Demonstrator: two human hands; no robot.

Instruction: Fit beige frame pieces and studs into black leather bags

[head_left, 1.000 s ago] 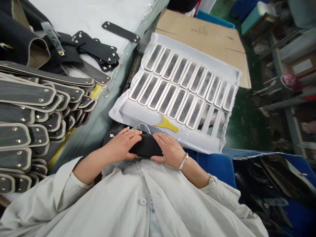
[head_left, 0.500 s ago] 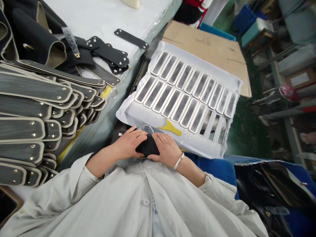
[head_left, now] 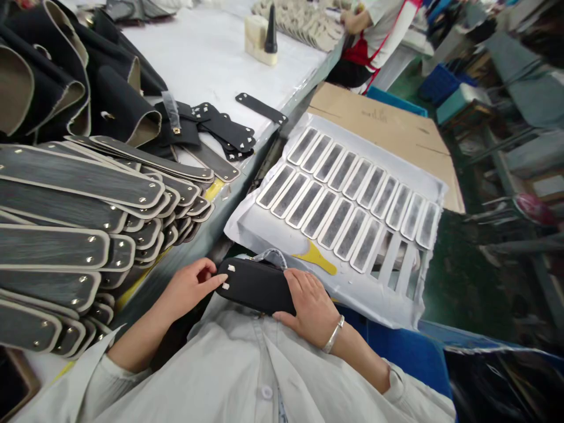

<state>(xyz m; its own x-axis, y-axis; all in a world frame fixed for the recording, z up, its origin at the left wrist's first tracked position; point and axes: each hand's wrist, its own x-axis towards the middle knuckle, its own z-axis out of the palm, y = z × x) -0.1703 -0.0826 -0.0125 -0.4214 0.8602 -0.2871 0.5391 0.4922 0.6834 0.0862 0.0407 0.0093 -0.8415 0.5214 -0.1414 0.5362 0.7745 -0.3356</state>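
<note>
While hands [head_left: 312, 308] touch ends, black piece [head_left: 255, 288] lies between.

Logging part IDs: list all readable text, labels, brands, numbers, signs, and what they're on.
Legible: none.
Cardboard: faint marks, too blurred to read.
Pale rectangle, far right: too blurred to tell.
Inner garment: bluish marks, too small to read.
Black piece: no text visible.

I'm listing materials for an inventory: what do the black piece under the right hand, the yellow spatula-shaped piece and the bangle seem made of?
Black piece: probably leather or imitation leather, its face smooth and matte. Yellow spatula-shaped piece: perhaps plastic, looking flat and evenly coloured. Bangle: likely metal, with a silvery shine.
</note>
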